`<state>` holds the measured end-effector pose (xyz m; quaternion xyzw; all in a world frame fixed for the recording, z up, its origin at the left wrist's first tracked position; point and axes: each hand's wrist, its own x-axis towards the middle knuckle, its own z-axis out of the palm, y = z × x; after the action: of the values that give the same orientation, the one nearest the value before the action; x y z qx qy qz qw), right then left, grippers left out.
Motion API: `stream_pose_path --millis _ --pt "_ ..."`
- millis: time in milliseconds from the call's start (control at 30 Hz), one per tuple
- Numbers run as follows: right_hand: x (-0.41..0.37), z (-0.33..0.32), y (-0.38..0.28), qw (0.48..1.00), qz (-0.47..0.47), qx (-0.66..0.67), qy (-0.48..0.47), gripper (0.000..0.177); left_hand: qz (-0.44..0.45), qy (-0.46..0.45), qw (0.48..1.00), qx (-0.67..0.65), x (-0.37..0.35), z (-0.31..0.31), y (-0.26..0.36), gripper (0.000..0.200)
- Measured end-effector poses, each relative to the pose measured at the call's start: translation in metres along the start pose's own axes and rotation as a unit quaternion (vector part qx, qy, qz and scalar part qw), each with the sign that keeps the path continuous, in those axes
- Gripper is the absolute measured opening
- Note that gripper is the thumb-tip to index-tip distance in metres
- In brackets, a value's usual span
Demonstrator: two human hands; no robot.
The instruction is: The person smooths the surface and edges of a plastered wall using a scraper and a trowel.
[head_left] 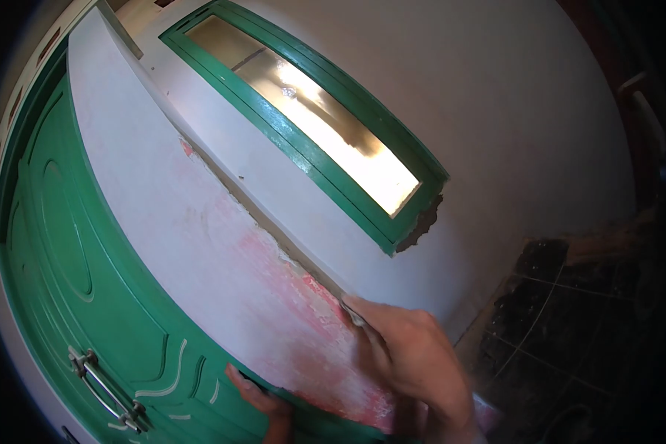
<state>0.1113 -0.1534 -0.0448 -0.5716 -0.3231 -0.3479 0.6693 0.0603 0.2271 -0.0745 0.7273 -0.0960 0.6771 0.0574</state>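
My right hand (414, 348) is closed at the chipped corner of a white wall strip (163, 192), fingers pressed together against its edge. A small greyish piece shows at the fingertips, too little of it visible to name. Around the hand, the strip's paint is worn, with pink and red patches (303, 318) and a rough, broken edge. Lower down, my left hand (263, 399) has its fingers stretched out beside the border between the wall strip and a green door (126, 296). It appears to hold nothing.
A metal handle (107, 392) sticks out from the door. Beyond the corner, a green-framed window (303, 159) sits in the white wall, with broken plaster (422, 226) at its lower end. Dark floor tiles (562, 318) lie at the lower right.
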Motion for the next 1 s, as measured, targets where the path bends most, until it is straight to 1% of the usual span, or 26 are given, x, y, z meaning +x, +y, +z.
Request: stream_pose_path --millis 67,100,167,233,267,333,367,433,467,500,567,600,667,700,767,867,900,967,1000 --pt "0.017 0.024 0.002 0.994 -0.051 0.033 0.091 0.041 -0.018 0.018 1.000 -0.010 -0.002 0.003 -0.001 0.072" --pt "0.021 0.029 0.005 0.992 -0.064 0.037 0.104 0.041 -0.027 0.028 0.999 -0.015 -0.002 0.003 -0.002 0.072" --pt "0.025 0.038 0.009 0.986 -0.090 0.048 0.134 0.040 -0.033 0.015 0.995 -0.090 0.000 -0.004 0.001 0.067" --pt "0.014 0.039 0.014 0.987 -0.089 0.055 0.119 0.044 -0.009 -0.001 0.997 -0.082 0.004 -0.008 -0.003 0.067" --pt "0.008 0.035 0.018 0.989 -0.089 0.055 0.109 0.047 0.016 -0.011 0.999 -0.037 0.001 -0.010 -0.010 0.067" --pt "-0.005 0.007 0.018 0.997 -0.053 0.046 0.042 0.042 0.041 -0.021 0.999 0.000 0.000 -0.008 -0.011 0.068" --pt "-0.011 -0.004 0.017 0.999 -0.035 0.041 0.008 0.040 0.043 -0.021 0.999 -0.007 0.000 -0.007 -0.009 0.069" --pt "-0.012 -0.012 0.016 0.998 -0.006 0.047 0.047 0.037 0.006 -0.013 0.999 -0.045 0.009 -0.004 0.012 0.069" --pt "-0.011 -0.014 0.017 0.996 0.009 0.050 0.067 0.035 -0.033 -0.006 0.997 -0.076 0.013 0.000 0.027 0.070" --pt "-0.011 -0.014 0.018 0.992 0.037 0.086 0.081 0.034 -0.071 0.000 0.992 -0.107 0.015 0.002 0.037 0.072" --pt "-0.009 -0.012 0.022 0.977 0.091 0.159 0.110 0.033 -0.032 0.001 0.998 -0.062 0.009 0.002 0.020 0.073" --pt "-0.008 -0.006 0.027 0.965 0.091 0.211 0.124 0.032 -0.011 0.002 0.999 -0.040 0.007 0.001 0.013 0.073" --pt "-0.007 0.006 0.041 0.933 0.089 0.314 0.150 0.031 -0.031 -0.019 0.998 -0.054 0.007 -0.005 0.014 0.072" --pt "-0.005 0.004 0.036 0.921 0.121 0.340 0.143 0.031 -0.042 -0.029 0.997 -0.062 0.007 -0.005 0.015 0.071" --pt "-0.003 -0.002 0.022 0.893 0.186 0.390 0.129 0.032 -0.040 -0.018 0.996 -0.082 0.008 -0.003 0.015 0.071" --pt "-0.001 0.000 0.022 0.892 0.178 0.387 0.154 0.031 -0.046 -0.004 0.996 -0.079 0.010 0.001 0.024 0.073" --pt "-0.002 0.001 0.024 0.899 0.175 0.369 0.157 0.031 -0.049 0.000 0.996 -0.071 0.011 0.002 0.027 0.076" --pt "-0.002 0.004 0.032 0.913 0.168 0.334 0.163 0.033 -0.034 -0.006 0.997 -0.069 0.004 -0.001 0.011 0.071" --pt "-0.002 0.007 0.033 0.932 0.137 0.287 0.175 0.034 -0.026 -0.009 0.997 -0.068 0.005 -0.002 0.010 0.070"
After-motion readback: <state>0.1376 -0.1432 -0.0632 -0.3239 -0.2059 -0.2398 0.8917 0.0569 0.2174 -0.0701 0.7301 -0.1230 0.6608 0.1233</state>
